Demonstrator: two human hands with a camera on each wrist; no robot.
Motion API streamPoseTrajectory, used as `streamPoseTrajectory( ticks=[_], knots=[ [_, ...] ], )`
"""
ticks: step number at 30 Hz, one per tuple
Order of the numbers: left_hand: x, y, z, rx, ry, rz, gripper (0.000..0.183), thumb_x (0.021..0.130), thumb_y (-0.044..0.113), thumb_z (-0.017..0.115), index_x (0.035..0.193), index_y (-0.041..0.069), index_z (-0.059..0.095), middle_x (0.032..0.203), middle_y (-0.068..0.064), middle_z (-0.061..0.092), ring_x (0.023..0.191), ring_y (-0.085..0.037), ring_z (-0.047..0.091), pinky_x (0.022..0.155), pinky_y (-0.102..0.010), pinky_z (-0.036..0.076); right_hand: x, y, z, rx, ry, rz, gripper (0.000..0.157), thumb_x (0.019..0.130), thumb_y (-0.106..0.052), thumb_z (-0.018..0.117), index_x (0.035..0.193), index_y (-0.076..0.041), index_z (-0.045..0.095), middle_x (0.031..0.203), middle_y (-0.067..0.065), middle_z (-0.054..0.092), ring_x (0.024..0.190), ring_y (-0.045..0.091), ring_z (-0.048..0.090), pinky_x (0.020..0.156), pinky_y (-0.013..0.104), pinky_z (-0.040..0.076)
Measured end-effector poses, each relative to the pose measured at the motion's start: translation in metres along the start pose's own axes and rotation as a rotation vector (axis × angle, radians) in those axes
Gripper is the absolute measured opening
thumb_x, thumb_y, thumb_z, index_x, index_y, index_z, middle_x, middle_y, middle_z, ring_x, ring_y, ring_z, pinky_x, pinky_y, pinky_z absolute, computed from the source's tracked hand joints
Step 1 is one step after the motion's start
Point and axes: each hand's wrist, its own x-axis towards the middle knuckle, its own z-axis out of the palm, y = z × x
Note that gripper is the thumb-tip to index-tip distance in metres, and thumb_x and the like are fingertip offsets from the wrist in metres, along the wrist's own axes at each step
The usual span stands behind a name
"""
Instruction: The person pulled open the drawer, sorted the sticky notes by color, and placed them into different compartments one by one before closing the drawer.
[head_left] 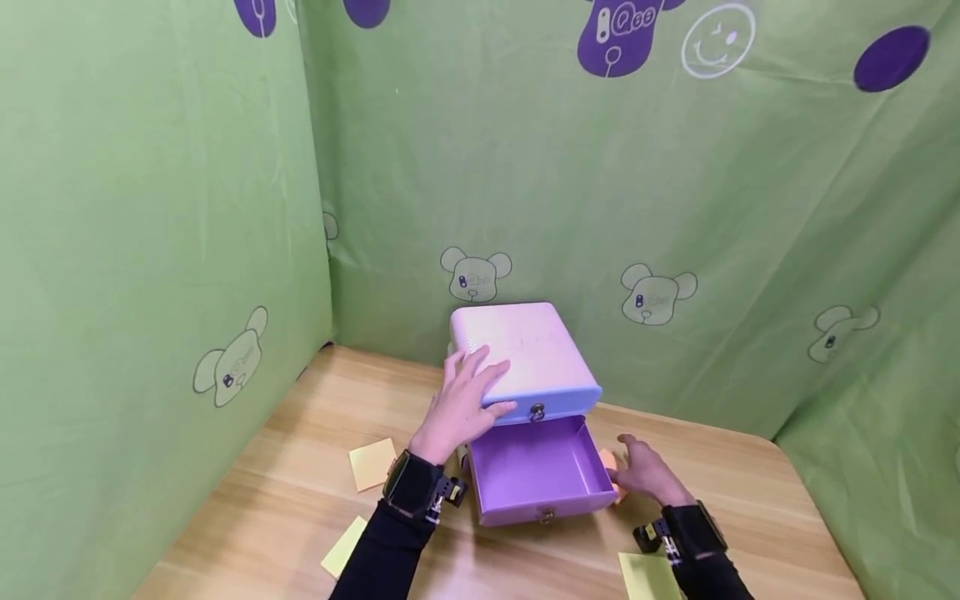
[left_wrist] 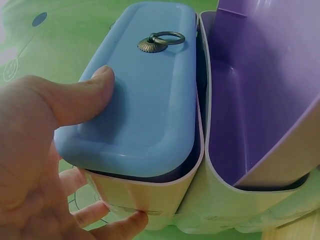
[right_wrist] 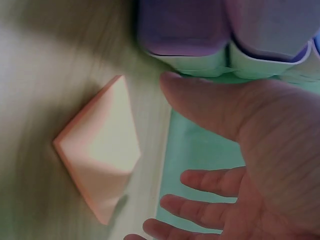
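A small drawer unit (head_left: 521,337) with a pale pink top stands on the table. Its blue upper drawer (left_wrist: 145,100), with a ring pull, sits almost flush. Below it, a purple drawer (head_left: 510,512) is pulled out with nothing inside. My left hand (head_left: 459,408) rests spread on the unit's left corner, thumb on the blue front and fingers along the casing. To the right of the purple drawer, my right hand (head_left: 648,473) holds nothing, its fingers loosely extended. Close beside it lies an orange sticky note pad (right_wrist: 107,130) with its paper bent up.
Yellowish sticky notes (head_left: 372,464) lie left of the unit, with another yellow one (head_left: 345,546) nearer me. A yellow-green note (head_left: 647,575) lies below the right wrist. Green printed cloth (head_left: 540,192) surrounds the wooden table (head_left: 277,475).
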Motion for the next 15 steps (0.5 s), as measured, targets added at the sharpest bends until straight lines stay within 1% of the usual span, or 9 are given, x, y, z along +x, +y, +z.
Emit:
streamPoseTrajectory(
  ticks=[2, 5, 6, 8, 10, 12, 15],
  knots=[
    [-0.001, 0.000, 0.000, 0.003, -0.003, 0.001, 0.063, 0.089, 0.045, 0.065, 0.145, 0.023, 0.048, 0.163, -0.010, 0.023, 0.147, -0.038, 0.011, 0.101, -0.072, 0.038, 0.000, 0.002, 0.003, 0.005, -0.015, -0.001, 0.080, 0.079, -0.012, 0.076, 0.137, 0.022, 0.032, 0.125, 0.049, 0.049, 0.110, 0.059, 0.052, 0.095, 0.070, 0.045],
    [-0.001, 0.000, 0.001, -0.003, -0.003, -0.001, 0.063, 0.089, 0.045, 0.065, 0.145, 0.023, 0.048, 0.163, -0.010, 0.023, 0.147, -0.037, 0.010, 0.100, -0.073, 0.039, -0.001, 0.003, 0.008, 0.024, -0.023, -0.004, 0.078, 0.078, -0.005, 0.074, 0.139, 0.020, 0.031, 0.122, 0.047, 0.052, 0.102, 0.054, 0.059, 0.094, 0.069, 0.047],
    [-0.001, 0.000, 0.001, -0.002, -0.003, -0.002, 0.063, 0.089, 0.045, 0.065, 0.145, 0.023, 0.048, 0.163, -0.010, 0.023, 0.147, -0.037, 0.010, 0.100, -0.073, 0.040, -0.001, 0.003, 0.010, 0.029, -0.024, -0.009, 0.077, 0.078, -0.003, 0.073, 0.138, 0.020, 0.032, 0.121, 0.047, 0.054, 0.097, 0.051, 0.061, 0.093, 0.068, 0.048],
    [-0.002, 0.000, 0.001, -0.003, 0.000, -0.003, 0.063, 0.089, 0.045, 0.065, 0.145, 0.023, 0.047, 0.163, -0.009, 0.023, 0.147, -0.037, 0.010, 0.099, -0.073, 0.040, -0.001, 0.004, 0.012, 0.019, -0.016, -0.023, 0.074, 0.077, -0.001, 0.072, 0.138, 0.019, 0.034, 0.121, 0.046, 0.055, 0.095, 0.047, 0.063, 0.092, 0.066, 0.049],
    [-0.002, 0.000, 0.001, -0.005, 0.001, -0.002, 0.063, 0.089, 0.045, 0.065, 0.146, 0.023, 0.047, 0.163, -0.009, 0.023, 0.147, -0.038, 0.010, 0.099, -0.073, 0.040, 0.000, 0.004, 0.015, 0.017, -0.012, -0.030, 0.072, 0.076, 0.002, 0.071, 0.137, 0.019, 0.037, 0.118, 0.045, 0.058, 0.089, 0.043, 0.065, 0.091, 0.065, 0.050],
    [-0.002, 0.000, 0.001, -0.005, -0.001, -0.004, 0.063, 0.089, 0.046, 0.065, 0.146, 0.024, 0.047, 0.163, -0.009, 0.023, 0.147, -0.037, 0.010, 0.099, -0.073, 0.040, -0.001, 0.005, 0.018, -0.003, -0.005, -0.053, 0.070, 0.074, 0.002, 0.071, 0.134, 0.019, 0.040, 0.116, 0.044, 0.059, 0.091, 0.045, 0.064, 0.091, 0.065, 0.050],
    [-0.001, 0.000, 0.001, -0.005, -0.003, -0.005, 0.064, 0.089, 0.046, 0.065, 0.146, 0.024, 0.047, 0.164, -0.009, 0.023, 0.147, -0.037, 0.010, 0.099, -0.073, 0.040, -0.001, 0.007, 0.022, -0.042, 0.010, -0.076, 0.072, 0.070, -0.001, 0.075, 0.132, 0.018, 0.044, 0.115, 0.044, 0.060, 0.097, 0.052, 0.061, 0.091, 0.066, 0.049]
  ],
)
